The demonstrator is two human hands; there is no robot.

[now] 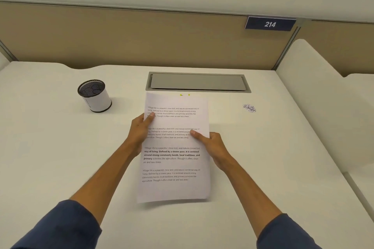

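A white printed sheet of paper [174,163] with several paragraphs of text hangs lifted above the white desk [60,157], casting a shadow below its lower edge. My left hand [139,129] grips its left edge, thumb on the printed face and fingers behind. My right hand [210,143] grips the right edge the same way, thumb lying over the text. Something small and yellow-green [181,95] peeks out just beyond the sheet's top edge.
A mesh pen cup [94,95] with a white wrap stands at the back left. A grey cable hatch [197,82] is set into the desk behind the sheet. A small scribbled patch [249,108] lies to the right. Beige partition with a "214" plate [270,24] behind.
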